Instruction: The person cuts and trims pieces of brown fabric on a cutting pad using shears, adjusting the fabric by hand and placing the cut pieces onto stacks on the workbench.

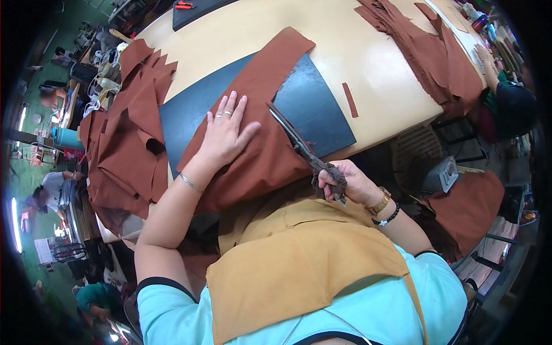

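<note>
A long piece of reddish-brown fabric (261, 75) lies slantwise over a dark blue mat (322, 109) and hangs off the table edge toward my lap. My left hand (226, 135) rests flat on this fabric with its fingers spread. In my right hand (351, 183) is a pair of scissors (293, 135), its handles wrapped in dark cloth. The blades point up and left across the fabric's right side, close to my left hand. Whether the blades are parted I cannot make out.
Piles of the same fabric lie on the table's left (129, 149) and far right (431, 57). A narrow fabric strip (349, 100) sits right of the mat. A red cutter (184, 5) is on a black board at the back. Another person (512, 106) works at the right.
</note>
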The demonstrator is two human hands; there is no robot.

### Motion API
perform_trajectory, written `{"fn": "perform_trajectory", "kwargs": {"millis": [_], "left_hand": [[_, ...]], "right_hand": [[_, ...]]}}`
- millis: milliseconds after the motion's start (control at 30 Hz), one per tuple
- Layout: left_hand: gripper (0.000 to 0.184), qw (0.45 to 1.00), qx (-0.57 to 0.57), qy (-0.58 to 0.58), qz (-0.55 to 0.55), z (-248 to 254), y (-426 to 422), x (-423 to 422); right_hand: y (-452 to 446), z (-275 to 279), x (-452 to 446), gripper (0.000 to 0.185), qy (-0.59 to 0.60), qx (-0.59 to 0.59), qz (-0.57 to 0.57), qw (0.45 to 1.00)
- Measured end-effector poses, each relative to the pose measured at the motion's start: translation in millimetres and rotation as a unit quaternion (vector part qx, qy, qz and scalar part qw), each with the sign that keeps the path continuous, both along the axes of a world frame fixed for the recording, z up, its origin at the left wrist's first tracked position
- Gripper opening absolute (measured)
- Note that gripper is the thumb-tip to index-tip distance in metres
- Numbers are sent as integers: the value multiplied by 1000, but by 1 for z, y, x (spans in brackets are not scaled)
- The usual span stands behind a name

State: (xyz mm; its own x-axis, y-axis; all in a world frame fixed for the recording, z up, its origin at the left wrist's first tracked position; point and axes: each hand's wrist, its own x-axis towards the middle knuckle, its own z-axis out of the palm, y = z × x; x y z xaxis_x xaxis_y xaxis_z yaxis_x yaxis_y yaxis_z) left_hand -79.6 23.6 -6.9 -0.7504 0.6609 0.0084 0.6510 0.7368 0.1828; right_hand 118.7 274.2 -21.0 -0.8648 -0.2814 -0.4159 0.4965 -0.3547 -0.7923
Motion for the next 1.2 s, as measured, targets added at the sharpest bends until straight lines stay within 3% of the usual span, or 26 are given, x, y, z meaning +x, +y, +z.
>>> {"fn": "perform_trajectory", "kwargs": {"millis": [67, 100, 167, 267, 400, 1200], "left_hand": [[55, 1000, -22, -13, 3, 26, 9, -8], [58, 996, -67, -39, -32, 40, 13, -22], [74, 985, -38, 29, -165, 46, 13, -50], [96, 949, -83, 125, -278, 36, 15, -77], [107, 967, -84, 35, -240, 13, 15, -73], [102, 995, -68, 69, -33, -4, 8, -12]], "right_hand": [[1, 0, -1, 32, -2, 1, 1, 1000], [2, 0, -1, 32, -4, 2, 4, 1000], [3, 3, -2, 31, -6, 10, 11, 1000], [2, 1, -2, 31, 3, 12, 14, 1000], [1, 6, -4, 33, 4, 22, 12, 1000], [-4, 1, -2, 33, 9, 16, -13, 1000]]}}
